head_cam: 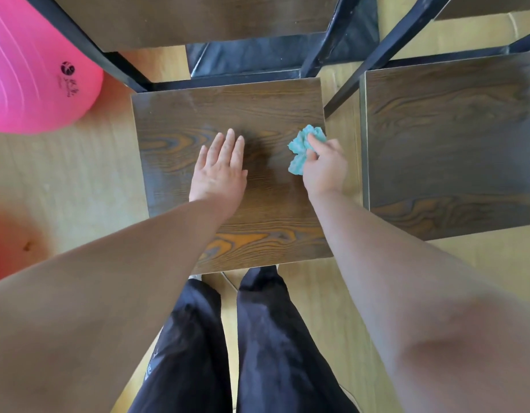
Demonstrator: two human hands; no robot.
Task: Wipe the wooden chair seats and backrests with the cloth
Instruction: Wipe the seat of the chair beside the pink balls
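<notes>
Two risks stand out, as I judge it. The teal cloth is bunched into a small wad at the right edge of the middle chair seat, so each pass would cover only a narrow strip and could leave bands of the wood unwiped. A stroke carried further right would also run off the edge, and the wad could slip loose and drop to the floor. The left hand lies palm-down near the seat's centre, fingers straight and close together, holding nothing. The patch under it goes uncleaned, and bare skin may print the surface unless the hand is lifted. The right hand has its fingers curled round the cloth, pinching it against the seat, with crumpled folds sticking out ahead of and beside the knuckles. Whether the backrest and the second seat to the right have been wiped cannot be told.
</notes>
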